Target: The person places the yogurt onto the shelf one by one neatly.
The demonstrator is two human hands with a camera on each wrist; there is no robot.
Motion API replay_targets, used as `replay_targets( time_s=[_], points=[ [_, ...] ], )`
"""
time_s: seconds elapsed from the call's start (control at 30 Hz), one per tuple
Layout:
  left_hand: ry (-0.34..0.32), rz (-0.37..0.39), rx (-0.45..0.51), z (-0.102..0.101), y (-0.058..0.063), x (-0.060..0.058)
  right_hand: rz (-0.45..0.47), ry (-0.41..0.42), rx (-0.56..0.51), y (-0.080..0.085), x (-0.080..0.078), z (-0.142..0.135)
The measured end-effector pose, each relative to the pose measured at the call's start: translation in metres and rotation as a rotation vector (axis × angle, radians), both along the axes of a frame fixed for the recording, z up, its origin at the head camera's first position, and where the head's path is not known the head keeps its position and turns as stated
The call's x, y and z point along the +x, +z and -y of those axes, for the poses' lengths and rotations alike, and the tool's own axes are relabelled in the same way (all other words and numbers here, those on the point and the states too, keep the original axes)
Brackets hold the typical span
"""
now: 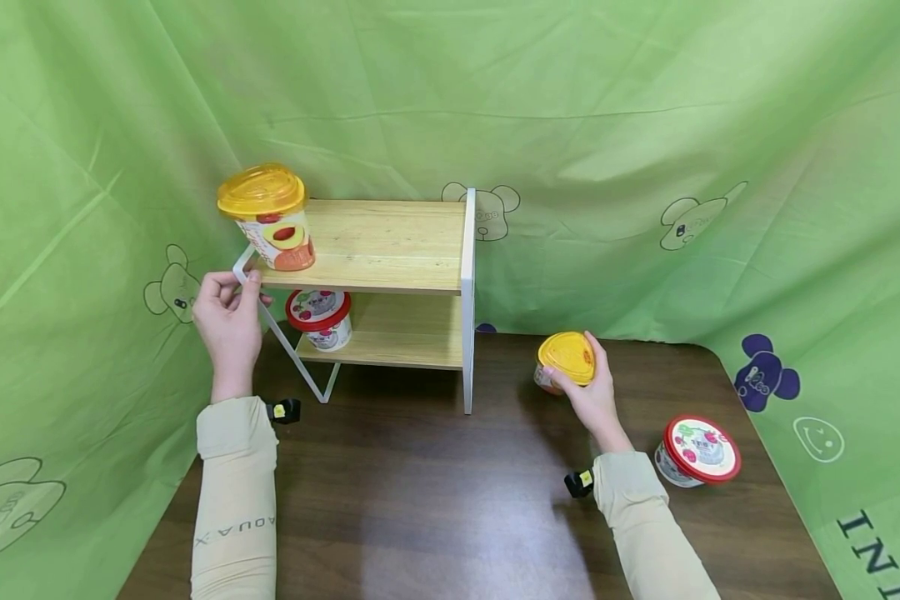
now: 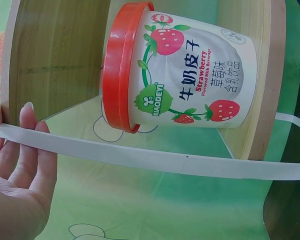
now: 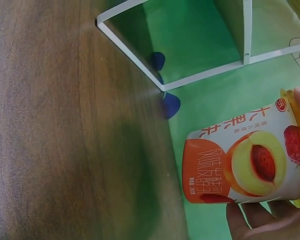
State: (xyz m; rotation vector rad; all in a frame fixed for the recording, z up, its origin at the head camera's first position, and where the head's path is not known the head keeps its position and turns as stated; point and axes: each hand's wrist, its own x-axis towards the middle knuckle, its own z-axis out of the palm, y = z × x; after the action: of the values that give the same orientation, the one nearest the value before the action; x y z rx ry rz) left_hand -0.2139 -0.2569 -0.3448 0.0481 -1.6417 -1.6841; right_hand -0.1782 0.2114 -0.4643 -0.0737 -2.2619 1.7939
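My left hand [image 1: 227, 325] grips the white metal side frame [image 2: 140, 152] of a two-tier wooden shelf [image 1: 397, 237] at its upper left corner, fingers curled behind the bar. Right above it, a yogurt cup with an orange-yellow lid [image 1: 270, 218] stands at the top board's left end. Below, on the lower board, sits a red-lidded strawberry milk tub [image 2: 190, 75]. My right hand [image 1: 596, 404] holds another yellow-lidded yogurt cup [image 3: 245, 157], peach picture showing, right of the shelf. The right wrist view shows the cup's base raised off the dark table, with fingers along its side and lid.
A second red-lidded tub [image 1: 697, 450] stands on the brown table [image 1: 435, 492], right of my right forearm. The shelf's right white frame [image 1: 468, 308] stands between it and the held cup. Green cloth [image 1: 607, 167] with bear prints hangs behind and at both sides.
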Motion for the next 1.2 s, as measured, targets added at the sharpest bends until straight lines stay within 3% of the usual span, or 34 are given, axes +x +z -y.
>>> replay_targets(
  time_s=[0.37,0.67,0.77,1.03,1.2],
  points=[
    [-0.001,-0.025,-0.014,-0.001,0.001,-0.001,0.004,0.004,-0.005,0.009,0.0,0.001],
    [-0.011,-0.042,0.003,-0.001,0.0,-0.001,-0.042,-0.003,-0.01,-0.023,-0.017,-0.01],
    [-0.009,-0.037,-0.004,0.0,0.0,-0.001,-0.056,-0.008,-0.003,-0.026,-0.018,-0.011],
    [-0.012,-0.029,0.001,0.0,0.0,-0.001,-0.088,0.001,-0.004,-0.017,-0.014,-0.01],
    [-0.008,-0.022,0.001,-0.001,0.0,0.0,-0.088,0.021,-0.013,0.006,-0.002,-0.003]
  ],
)
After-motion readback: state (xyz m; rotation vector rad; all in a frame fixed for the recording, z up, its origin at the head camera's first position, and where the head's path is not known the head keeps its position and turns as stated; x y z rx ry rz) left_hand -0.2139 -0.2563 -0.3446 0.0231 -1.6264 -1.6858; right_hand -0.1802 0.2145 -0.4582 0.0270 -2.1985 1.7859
